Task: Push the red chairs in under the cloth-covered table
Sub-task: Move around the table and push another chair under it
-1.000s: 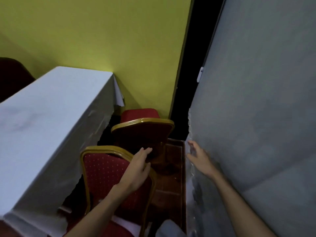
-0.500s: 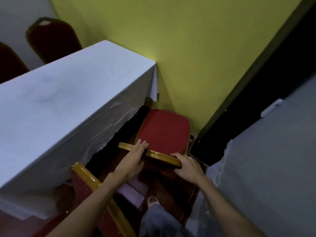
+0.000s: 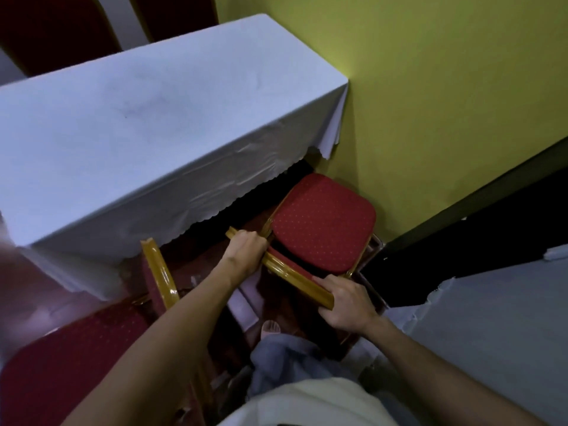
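A red chair (image 3: 322, 219) with a gold frame stands in the corner, its seat beside the hanging edge of the white cloth-covered table (image 3: 147, 118). My left hand (image 3: 246, 252) grips the left end of its gold backrest rail. My right hand (image 3: 345, 304) grips the rail's right end. A second red chair (image 3: 70, 358) stands at the lower left next to my left arm, its gold-edged backrest reaching up to the cloth's hem.
A yellow wall (image 3: 445, 103) closes the corner just behind the gripped chair. A grey cloth-covered surface (image 3: 498, 327) lies close on the right. Two dark red chair backs (image 3: 55, 29) stand beyond the table. My foot (image 3: 270, 329) is on the brown floor below the rail.
My left hand left the nearer chair's backrest and my right hand left the grey cloth; both took hold of the far chair's rail. The view tipped down over the chair.
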